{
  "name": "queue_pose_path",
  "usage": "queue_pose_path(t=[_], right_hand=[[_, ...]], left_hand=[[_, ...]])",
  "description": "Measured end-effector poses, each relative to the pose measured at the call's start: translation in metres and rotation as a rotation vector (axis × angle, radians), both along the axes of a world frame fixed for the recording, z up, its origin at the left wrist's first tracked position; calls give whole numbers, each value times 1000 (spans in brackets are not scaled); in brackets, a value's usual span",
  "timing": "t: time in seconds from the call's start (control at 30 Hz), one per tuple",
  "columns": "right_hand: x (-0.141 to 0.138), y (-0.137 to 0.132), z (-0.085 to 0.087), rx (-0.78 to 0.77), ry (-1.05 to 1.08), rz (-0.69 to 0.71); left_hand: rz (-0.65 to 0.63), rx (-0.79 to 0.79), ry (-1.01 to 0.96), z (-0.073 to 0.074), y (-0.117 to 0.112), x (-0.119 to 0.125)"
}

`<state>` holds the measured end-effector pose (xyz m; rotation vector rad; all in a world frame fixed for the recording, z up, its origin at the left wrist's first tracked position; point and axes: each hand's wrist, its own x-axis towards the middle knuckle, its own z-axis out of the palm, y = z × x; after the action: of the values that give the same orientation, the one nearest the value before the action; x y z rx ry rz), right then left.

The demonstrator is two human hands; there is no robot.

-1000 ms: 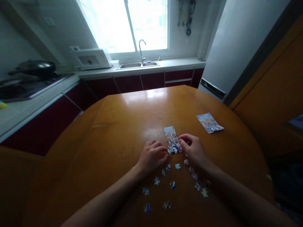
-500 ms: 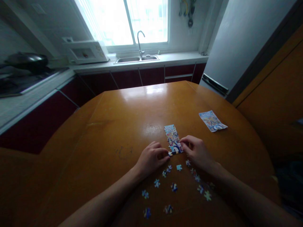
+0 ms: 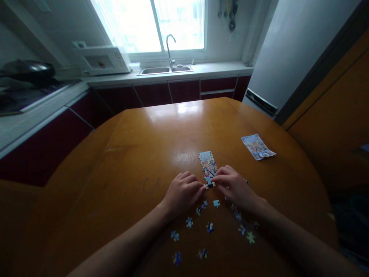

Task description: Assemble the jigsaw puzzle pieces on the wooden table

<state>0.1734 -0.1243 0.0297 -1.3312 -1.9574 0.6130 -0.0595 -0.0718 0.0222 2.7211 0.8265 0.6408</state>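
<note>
A partly joined jigsaw puzzle (image 3: 208, 161) lies as a narrow strip on the table, with pale blue at its far end and many colours along its middle. At its lower left corner, the closed fingertips of my left hand (image 3: 184, 192) grip the edge of a puzzle piece. My right hand (image 3: 235, 188) reaches over the lower right side, thumb and fingers closed at a piece there; its fingers partly hide that end. Nearer to me lie a light blue piece (image 3: 216, 203), a dark blue and white piece (image 3: 210, 227) and a yellow-green piece (image 3: 250, 237).
Several other loose pieces (image 3: 189, 222) are scattered on the wooden table (image 3: 138, 154). A printed picture sheet (image 3: 257, 147) lies to the right. Beyond the table are a counter with a sink (image 3: 155, 70), a microwave (image 3: 100, 61) and a fridge (image 3: 285, 57).
My right hand has moved left over the lower end of the puzzle, covering more of it. My left hand stays at the lower left corner, its fingers closer together.
</note>
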Motion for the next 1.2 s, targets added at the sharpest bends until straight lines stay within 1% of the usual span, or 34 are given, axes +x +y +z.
queue_pose_path(t=[0.07,0.17,0.23,0.37,0.57,0.67,0.73,0.9,0.97,1.07,1.13,1.2], right_hand=[[-4,0,-4,30,-68,46],[-12,1,-12,56,-118,41],[-16,3,-16,79,-129,28],[-21,6,-19,109,-158,24],[-24,7,-21,113,-180,17],[-23,7,-21,111,-177,23],[-22,7,-20,105,-172,26],[-26,3,-14,124,-115,-4],[-33,-3,-11,147,-61,-5],[-50,-15,-6,152,-9,69],[-61,-23,-5,136,-6,113],[-69,-29,-5,118,-15,127]], left_hand=[[4,-47,-38,3,-1,0],[-13,-131,-132,4,-1,-2],[-5,-199,-217,2,1,-3],[63,-331,-386,-6,3,-5],[127,-443,-589,-11,3,-5],[174,-488,-706,-10,3,-2],[220,-529,-817,-9,4,1],[330,-682,-1081,-3,6,4],[341,-750,-1187,0,6,5],[328,-849,-1316,4,3,8],[321,-882,-1356,6,-1,12],[319,-891,-1376,5,-4,15]])
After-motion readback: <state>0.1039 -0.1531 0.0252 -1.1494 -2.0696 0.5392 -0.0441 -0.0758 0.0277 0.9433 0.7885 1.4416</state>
